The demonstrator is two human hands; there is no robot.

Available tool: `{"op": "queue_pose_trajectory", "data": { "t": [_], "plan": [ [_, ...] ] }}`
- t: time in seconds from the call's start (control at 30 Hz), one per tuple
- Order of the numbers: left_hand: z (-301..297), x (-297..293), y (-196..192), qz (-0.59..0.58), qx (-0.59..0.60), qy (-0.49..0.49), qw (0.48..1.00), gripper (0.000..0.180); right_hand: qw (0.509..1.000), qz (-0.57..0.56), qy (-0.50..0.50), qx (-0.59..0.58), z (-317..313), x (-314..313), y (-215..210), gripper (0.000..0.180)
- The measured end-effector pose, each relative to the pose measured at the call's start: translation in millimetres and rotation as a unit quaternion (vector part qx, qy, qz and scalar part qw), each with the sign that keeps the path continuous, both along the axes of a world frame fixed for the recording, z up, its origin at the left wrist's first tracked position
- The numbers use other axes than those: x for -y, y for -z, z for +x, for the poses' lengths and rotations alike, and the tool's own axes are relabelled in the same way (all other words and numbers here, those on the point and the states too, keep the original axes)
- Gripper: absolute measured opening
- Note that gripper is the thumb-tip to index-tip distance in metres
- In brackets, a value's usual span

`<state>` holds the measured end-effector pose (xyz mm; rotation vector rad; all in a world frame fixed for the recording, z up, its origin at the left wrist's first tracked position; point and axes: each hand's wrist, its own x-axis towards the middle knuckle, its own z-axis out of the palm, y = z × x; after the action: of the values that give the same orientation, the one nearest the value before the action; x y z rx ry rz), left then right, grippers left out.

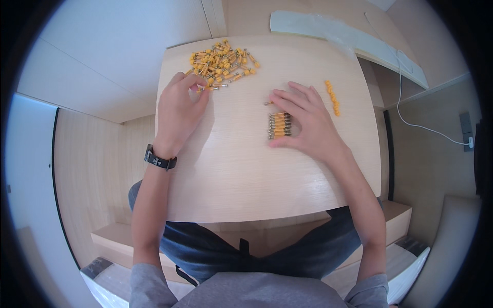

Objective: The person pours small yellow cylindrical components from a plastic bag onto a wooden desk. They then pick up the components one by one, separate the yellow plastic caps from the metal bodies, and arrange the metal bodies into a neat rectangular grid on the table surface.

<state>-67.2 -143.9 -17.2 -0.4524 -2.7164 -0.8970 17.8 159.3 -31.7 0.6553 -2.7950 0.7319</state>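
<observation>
My left hand (pixel 182 110) is pinched at the near edge of a heap of small metal-ended orange pins with yellow caps (pixel 222 62). A pin (pixel 205 89) shows at its fingertips, partly hidden. Over the middle right of the table, my right hand (pixel 308 120) arches with thumb and fingers spread around a neat row of pins (pixel 279 124) lying side by side. Its thumb is by the near end of the row. Another pin (pixel 268 103) lies just beyond the far end, partly covered by the fingers, so contact cannot be made out.
To the right of my right hand, yellow caps (pixel 332 97) lie in a line. The light wooden table (pixel 246 179) ends close to my lap. Behind it are a pale panel with clear plastic wrap (pixel 308 24) and a white cable (pixel 403 105) running to a wall socket (pixel 467 131).
</observation>
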Motion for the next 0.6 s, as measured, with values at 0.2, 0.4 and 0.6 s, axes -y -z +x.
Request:
{"op": "queue_pose_trajectory", "data": {
  "t": [0.2, 0.4, 0.6],
  "plan": [
    [-3.0, 1.3, 5.1, -0.001, -0.005, 0.0, 1.0, 0.013, 1.0, -0.007, 0.014, 0.004, -1.6, 1.1, 0.9, 0.089],
    [-2.8, -0.1, 5.0, 0.006, -0.004, -0.002, 1.0, 0.014, 1.0, 0.001, 0.02, 0.004, -1.7, 0.6, 1.2, 0.088],
    [-2.5, 2.5, 7.7, 0.005, -0.023, 0.008, 1.0, 0.011, 1.0, 0.002, 0.02, -0.003, -1.5, 0.1, 1.9, 0.09]
  ]
}}
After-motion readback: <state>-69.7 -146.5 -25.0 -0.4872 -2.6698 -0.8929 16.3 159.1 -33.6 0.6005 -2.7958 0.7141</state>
